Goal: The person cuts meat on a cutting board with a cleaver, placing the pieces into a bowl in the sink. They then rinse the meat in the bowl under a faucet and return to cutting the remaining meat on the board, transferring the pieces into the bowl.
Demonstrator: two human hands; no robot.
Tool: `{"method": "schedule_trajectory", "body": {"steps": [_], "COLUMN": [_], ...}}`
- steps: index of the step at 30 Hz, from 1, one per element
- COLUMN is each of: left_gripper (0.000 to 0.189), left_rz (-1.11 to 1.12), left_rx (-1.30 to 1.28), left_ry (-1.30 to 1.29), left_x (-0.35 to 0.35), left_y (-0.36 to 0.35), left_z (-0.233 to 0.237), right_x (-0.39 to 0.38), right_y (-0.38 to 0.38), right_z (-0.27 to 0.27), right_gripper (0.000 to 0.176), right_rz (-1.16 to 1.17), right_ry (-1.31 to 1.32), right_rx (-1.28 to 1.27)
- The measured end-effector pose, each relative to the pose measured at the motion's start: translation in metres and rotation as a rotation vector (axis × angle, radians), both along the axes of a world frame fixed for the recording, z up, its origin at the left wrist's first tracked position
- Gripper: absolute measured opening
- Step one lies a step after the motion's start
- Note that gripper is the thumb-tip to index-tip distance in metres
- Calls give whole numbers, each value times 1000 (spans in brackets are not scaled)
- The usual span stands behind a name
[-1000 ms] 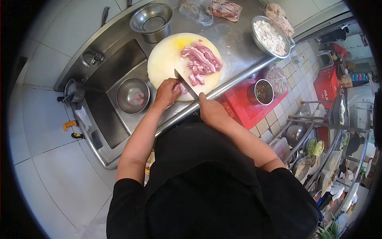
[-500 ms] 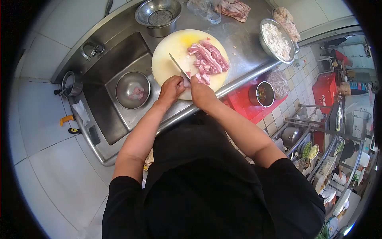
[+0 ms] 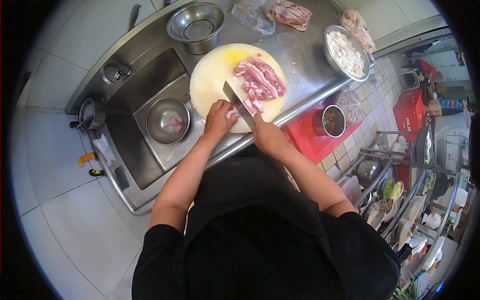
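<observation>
A round white cutting board (image 3: 207,82) lies on the steel counter, with strips of raw pork (image 3: 260,77) on its right half. My right hand (image 3: 271,136) is closed around the handle of a cleaver (image 3: 237,102), whose broad blade slants up and left across the board. Just left of the blade, my left hand (image 3: 218,119) is closed with curled fingers on a small pale piece of meat (image 3: 231,114). Smaller cut pieces (image 3: 254,106) lie right of the blade. The fingertips of my left hand are partly hidden.
Left of the board, a steel bowl (image 3: 168,121) with meat scraps sits beside the sink basin (image 3: 131,117). Behind stands a perforated steel colander (image 3: 196,25). At right are a bowl of white pieces (image 3: 345,52), a red surface (image 3: 315,142) and a steel pot (image 3: 330,121).
The cleaver and my right hand have shifted right, and the blade now shows its broad face. My left hand stays near the board's front edge. The whole view has shifted slightly.
</observation>
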State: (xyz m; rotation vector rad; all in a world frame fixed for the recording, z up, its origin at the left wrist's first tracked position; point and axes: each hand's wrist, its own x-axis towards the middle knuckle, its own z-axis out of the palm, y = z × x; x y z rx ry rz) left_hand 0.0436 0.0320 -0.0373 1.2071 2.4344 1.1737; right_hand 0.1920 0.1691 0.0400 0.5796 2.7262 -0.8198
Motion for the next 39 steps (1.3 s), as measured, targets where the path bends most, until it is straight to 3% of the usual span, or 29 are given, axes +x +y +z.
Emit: {"method": "schedule_trajectory", "body": {"steps": [4, 7, 9, 18, 23, 27, 32, 36, 39], "left_gripper": [31, 28, 28, 25, 24, 24, 23, 22, 24], "left_rz": [-38, 67, 108, 126, 91, 59, 83, 106, 84], "left_rx": [50, 99, 24, 54, -7, 27, 51, 2, -42], "left_ry": [-90, -144, 6, 69, 34, 33, 46, 57, 22], "left_x": [-1, 2, 5, 8, 4, 4, -2, 1, 1], "left_y": [-1, 3, 3, 8, 11, 12, 13, 17, 15], "left_z": [1, 1, 1, -9, -5, -10, -18, -13, -3], "right_x": [6, 1, -5, -15, 13, -15, -45, 9, 34], "right_y": [-3, 0, 3, 8, 11, 13, 9, 13, 16], "right_z": [26, 20, 13, 0, 45, 29, -13, -3, 7], "right_gripper": [22, 20, 19, 19, 24, 24, 22, 22, 32], "right_rz": [-80, -51, -13, 73, 119, 101, 71, 76, 53], "right_ry": [89, 110, 137, 102, -183, -153, 69, 24, -202], "right_rx": [-52, -37, -23, 9, -9, -6, -27, -16, -69]}}
